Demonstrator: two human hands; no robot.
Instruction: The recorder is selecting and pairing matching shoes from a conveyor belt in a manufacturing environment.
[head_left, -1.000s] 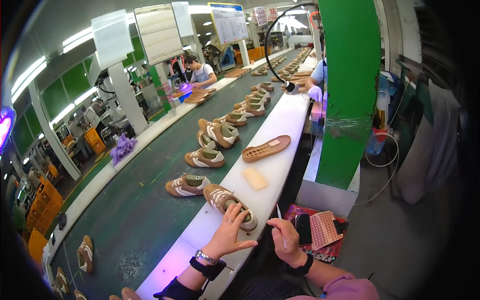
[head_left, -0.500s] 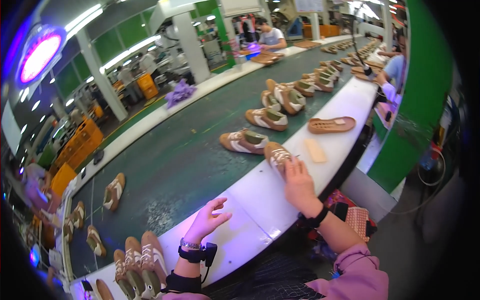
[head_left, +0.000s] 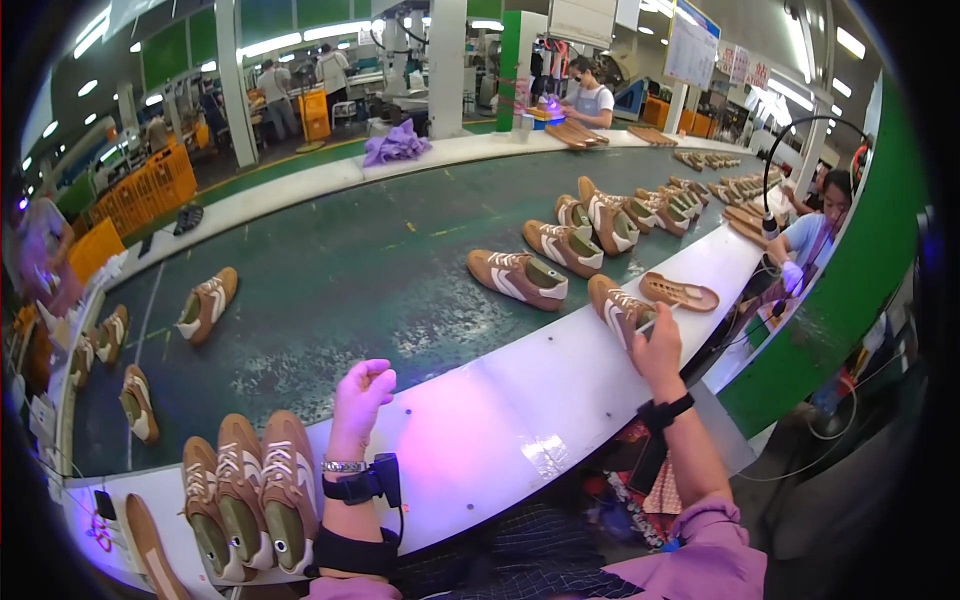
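My left hand hovers over the white ledge with nothing in it, its fingers loosely bent and the thumb apart. Farther right, my right hand is closed beside a tan lace-up shoe with white stripes, which rests on the ledge. A pale sliver shows at my fingertips, but I cannot tell whether it is a held piece or part of the shoe; the hand hides the shoe's heel. Just beyond lies a tan shoe sole. Three similar shoes stand side by side near my left forearm.
A green conveyor belt carries several tan shoes. Another sole lies at the near left. On the far ledge sits a purple cloth. A person works beyond the green panel at right.
The view has swung right. My right hand has gone from lying on the shoe to a closed grip beside it. The flat pale piece on the ledge no longer shows.
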